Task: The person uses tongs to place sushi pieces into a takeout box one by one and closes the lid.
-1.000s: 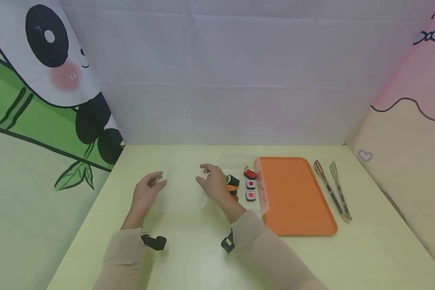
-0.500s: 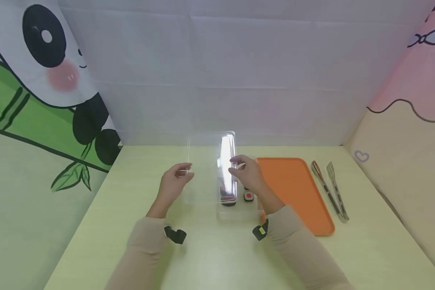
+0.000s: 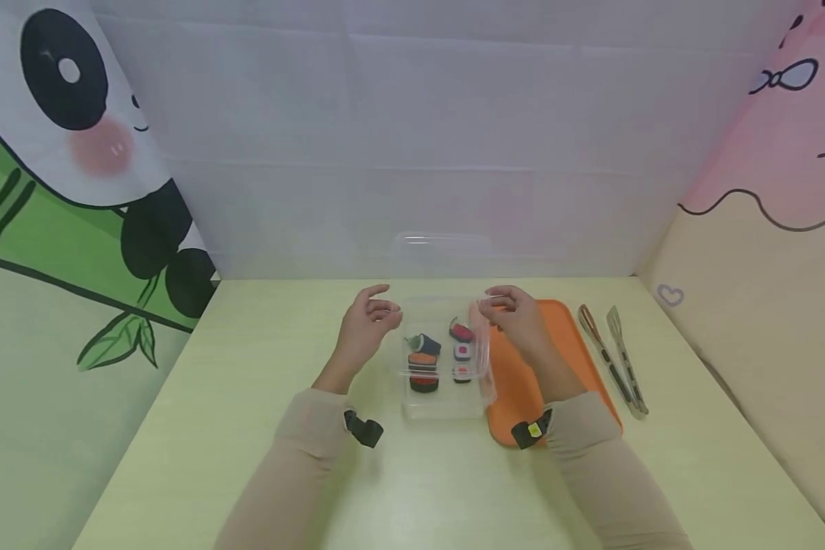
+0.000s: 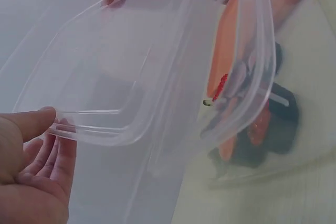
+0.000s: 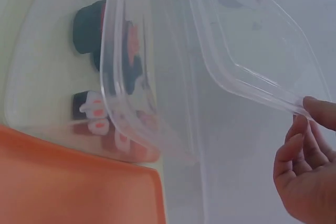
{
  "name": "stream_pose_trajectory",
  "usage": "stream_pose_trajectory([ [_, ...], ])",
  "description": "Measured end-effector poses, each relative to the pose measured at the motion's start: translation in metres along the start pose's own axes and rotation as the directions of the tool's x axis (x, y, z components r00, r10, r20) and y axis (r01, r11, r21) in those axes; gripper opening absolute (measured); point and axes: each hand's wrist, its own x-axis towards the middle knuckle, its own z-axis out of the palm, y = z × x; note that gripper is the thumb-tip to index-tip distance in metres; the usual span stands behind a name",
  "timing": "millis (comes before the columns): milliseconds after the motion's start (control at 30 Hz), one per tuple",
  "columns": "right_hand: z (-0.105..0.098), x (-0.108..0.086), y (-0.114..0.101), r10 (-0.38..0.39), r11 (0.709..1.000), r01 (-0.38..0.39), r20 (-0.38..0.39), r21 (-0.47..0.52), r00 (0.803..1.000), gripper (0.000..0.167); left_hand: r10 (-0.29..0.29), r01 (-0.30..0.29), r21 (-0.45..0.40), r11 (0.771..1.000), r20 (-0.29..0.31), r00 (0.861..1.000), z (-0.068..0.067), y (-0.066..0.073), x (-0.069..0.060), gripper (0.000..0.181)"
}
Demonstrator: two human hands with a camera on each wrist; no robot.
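Both hands hold a clear plastic lid (image 4: pixel 105 61), raised and tilted above a clear plastic box (image 3: pixel 447 411). My left hand (image 3: pixel 366 328) pinches the lid's left edge between thumb and fingers. At the opposite edge, my right hand (image 5: pixel 310 166) has the same pinch. Beneath the lid lie toy sushi pieces: a dark roll (image 3: pixel 426 344), an orange-topped piece (image 3: pixel 422 358), a red-topped piece (image 3: pixel 424 383), and two white-edged rolls, one (image 3: pixel 462 351) behind the other (image 3: pixel 461 373). A red pepper-like piece (image 3: pixel 461 331) sits behind those rolls. The lid blurs the pieces in both wrist views.
An orange tray (image 3: pixel 557 359) stands right of the box, partly behind my right forearm. Farther right, metal tongs (image 3: pixel 622 367) lie spread on the table (image 3: pixel 247 428). A pale cloth backdrop (image 3: pixel 412 153) rises behind the table's far edge.
Both hands have moved right with the lid, from left of the box to above it. The lid was lifted along the way. The box, tray and tongs have stayed in place.
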Motion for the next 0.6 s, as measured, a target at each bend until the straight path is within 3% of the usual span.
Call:
stream_pose_trajectory([
  [233,-0.017,-0.003,-0.003,0.009,0.997,-0.008,-0.01,0.071,1.0,0.031,0.043,-0.038,0.118,0.992,-0.036,0.998,0.008,0.009,0.001,0.027],
  [433,-0.027,-0.007,-0.004,-0.077,0.989,0.076,0.004,0.123,0.997,0.026,-0.005,0.007,0.059,0.998,-0.032,0.999,0.011,0.017,-0.001,0.021],
  [600,-0.034,-0.008,-0.002,-0.111,0.975,0.1,0.042,0.198,0.993,0.02,-0.011,0.011,0.004,1.0,-0.01,1.0,0.012,0.019,-0.002,0.021],
])
